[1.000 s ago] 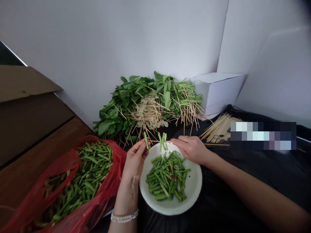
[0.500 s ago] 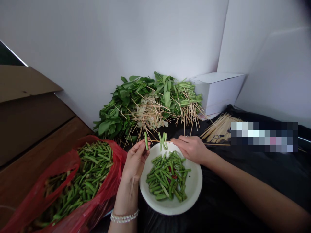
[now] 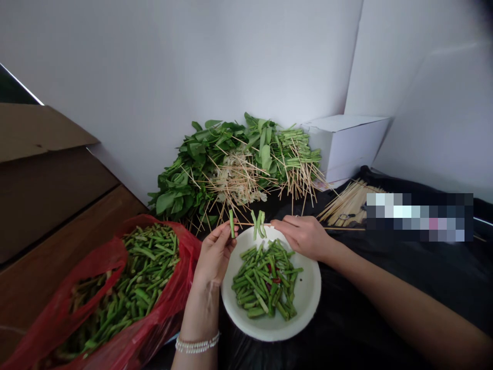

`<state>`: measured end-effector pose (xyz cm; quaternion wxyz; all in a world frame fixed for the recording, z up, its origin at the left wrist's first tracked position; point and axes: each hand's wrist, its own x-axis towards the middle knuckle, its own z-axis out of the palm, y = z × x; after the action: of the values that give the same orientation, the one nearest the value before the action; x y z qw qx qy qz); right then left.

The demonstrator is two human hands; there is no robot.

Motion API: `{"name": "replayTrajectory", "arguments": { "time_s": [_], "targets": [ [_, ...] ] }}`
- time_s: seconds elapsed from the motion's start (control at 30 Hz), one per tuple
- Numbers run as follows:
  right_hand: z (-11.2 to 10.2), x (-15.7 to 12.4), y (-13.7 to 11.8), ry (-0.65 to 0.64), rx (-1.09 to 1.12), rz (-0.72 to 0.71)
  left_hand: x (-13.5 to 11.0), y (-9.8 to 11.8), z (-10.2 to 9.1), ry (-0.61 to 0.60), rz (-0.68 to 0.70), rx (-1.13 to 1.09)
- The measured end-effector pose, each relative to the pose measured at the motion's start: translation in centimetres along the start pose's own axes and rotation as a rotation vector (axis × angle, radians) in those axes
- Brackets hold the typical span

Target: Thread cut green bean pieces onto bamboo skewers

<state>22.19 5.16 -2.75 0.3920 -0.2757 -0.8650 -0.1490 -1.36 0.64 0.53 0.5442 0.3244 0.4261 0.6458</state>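
Observation:
My left hand pinches a short green bean piece upright at the tip of a thin bamboo skewer. My right hand is closed on the other end of that skewer, which carries three bean pieces. Both hands hover over the far rim of a white plate heaped with cut green beans.
A red plastic bag full of cut beans sits at the lower left. Skewered leafy greens are piled against the wall. Loose bamboo skewers lie on black sheeting, beside a white box. A cardboard box stands left.

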Motion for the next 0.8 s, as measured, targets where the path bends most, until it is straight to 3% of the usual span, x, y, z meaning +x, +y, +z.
{"name": "replayTrajectory", "arguments": {
  "time_s": [0.23, 0.4, 0.8],
  "targets": [
    [0.07, -0.13, 0.10, -0.045, 0.009, 0.000, 0.11, -0.38, -0.08, -0.012, 0.015, 0.073],
    [0.02, -0.12, 0.08, -0.097, -0.011, 0.009, 0.26, -0.97, 0.03, 0.076, 0.107, 0.128],
    [-0.06, 0.01, -0.04, -0.035, 0.026, -0.002, 0.10, -0.39, 0.30, 0.075, 0.039, 0.033]
  ]
}}
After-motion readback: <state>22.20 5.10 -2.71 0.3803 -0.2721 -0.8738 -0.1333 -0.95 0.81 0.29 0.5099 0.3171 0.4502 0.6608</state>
